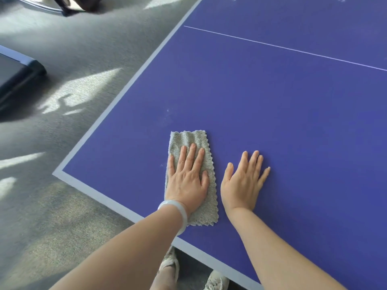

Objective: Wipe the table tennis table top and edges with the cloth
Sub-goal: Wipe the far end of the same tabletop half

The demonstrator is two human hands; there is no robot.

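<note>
The blue table tennis table (272,105) fills the right of the view, its pale border running along the left and near edges to a corner at the lower left. A folded grey cloth (195,139) lies flat on the top near that corner. My left hand (188,178) presses down on the cloth with straight fingers; a pale bangle circles that wrist. My right hand (243,183) rests flat on the bare blue surface just right of the cloth, fingers straight. Small white specks (167,110) mark the surface beyond the cloth.
Grey carpet (83,70) with sunlit patches surrounds the table. A dark blue-edged object (18,78) lies on the floor at left. More furniture shows at the top left (69,5). My shoes (170,266) stand under the near edge. A thin white centre line (293,50) crosses the table.
</note>
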